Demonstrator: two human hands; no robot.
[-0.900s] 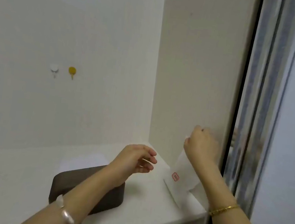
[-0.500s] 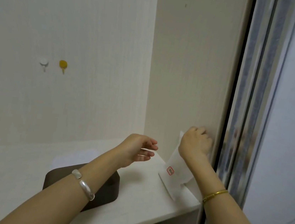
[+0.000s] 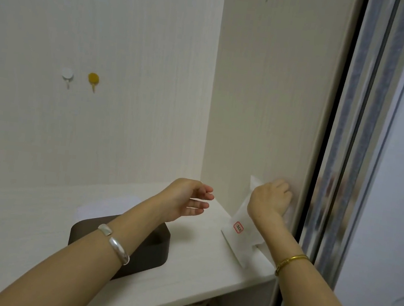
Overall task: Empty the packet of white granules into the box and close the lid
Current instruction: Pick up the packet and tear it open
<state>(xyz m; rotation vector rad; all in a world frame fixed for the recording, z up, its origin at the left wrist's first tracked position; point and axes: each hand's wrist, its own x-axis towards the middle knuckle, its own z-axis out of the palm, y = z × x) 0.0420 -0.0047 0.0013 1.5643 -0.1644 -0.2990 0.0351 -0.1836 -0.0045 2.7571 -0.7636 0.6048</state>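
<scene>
The white packet point(image 3: 242, 234) stands tilted at the lower right of the frame, its bottom edge on the pale shelf point(image 3: 193, 274) near the shelf's right end, a small red-bordered label facing the camera. The right hand point(image 3: 270, 199) grips its top edge, fingers point(image 3: 283, 188) curled closed on it, close to the cupboard's side panel point(image 3: 273, 98). Left of it, at lower centre, the dark brown box point(image 3: 150, 250) sits on the shelf with its whitish lid point(image 3: 107, 207) showing behind. The left hand point(image 3: 185, 199) hovers above the box's right end, fingers loosely spread, holding nothing. Two small hooks, white point(image 3: 67, 75) and yellow point(image 3: 93, 79), sit on the back wall at upper left.
</scene>
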